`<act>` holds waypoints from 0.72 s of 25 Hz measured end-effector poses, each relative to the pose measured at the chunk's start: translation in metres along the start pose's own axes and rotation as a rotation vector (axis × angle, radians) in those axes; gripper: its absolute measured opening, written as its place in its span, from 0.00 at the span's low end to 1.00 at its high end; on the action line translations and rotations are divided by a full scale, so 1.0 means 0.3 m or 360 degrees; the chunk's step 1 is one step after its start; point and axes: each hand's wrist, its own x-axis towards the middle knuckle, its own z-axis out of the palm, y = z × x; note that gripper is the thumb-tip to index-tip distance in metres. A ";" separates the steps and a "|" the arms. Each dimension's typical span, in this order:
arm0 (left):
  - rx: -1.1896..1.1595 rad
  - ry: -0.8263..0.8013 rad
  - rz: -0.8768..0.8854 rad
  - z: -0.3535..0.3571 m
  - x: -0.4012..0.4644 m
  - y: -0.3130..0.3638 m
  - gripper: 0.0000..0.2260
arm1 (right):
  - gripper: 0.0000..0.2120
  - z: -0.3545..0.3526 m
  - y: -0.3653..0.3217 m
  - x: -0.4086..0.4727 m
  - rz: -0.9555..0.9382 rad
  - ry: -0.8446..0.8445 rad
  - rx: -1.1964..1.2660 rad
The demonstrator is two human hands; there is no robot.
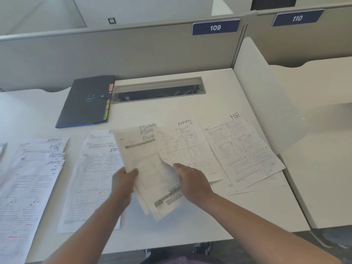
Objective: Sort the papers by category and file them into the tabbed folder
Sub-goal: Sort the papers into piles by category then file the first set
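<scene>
Bare forearms, purple garment (171, 261), dark patterned shoes (202, 247).

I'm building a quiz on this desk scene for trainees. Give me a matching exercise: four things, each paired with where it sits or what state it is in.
Things
1. dark folder
2. HR sheet
3. finance sheets
4. fanned pile

Places or states
A. flat on the desk, far right of the papers
B. held in both hands
C. shut, at the back of the desk left of the cable slot
D. spread at the left edge of the desk

Pairs: 1-C, 2-A, 3-B, 4-D
</scene>
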 end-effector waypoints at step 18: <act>0.1078 0.0337 0.0970 -0.290 -0.099 0.454 0.09 | 0.34 0.036 0.037 0.081 0.0622 0.0192 0.0147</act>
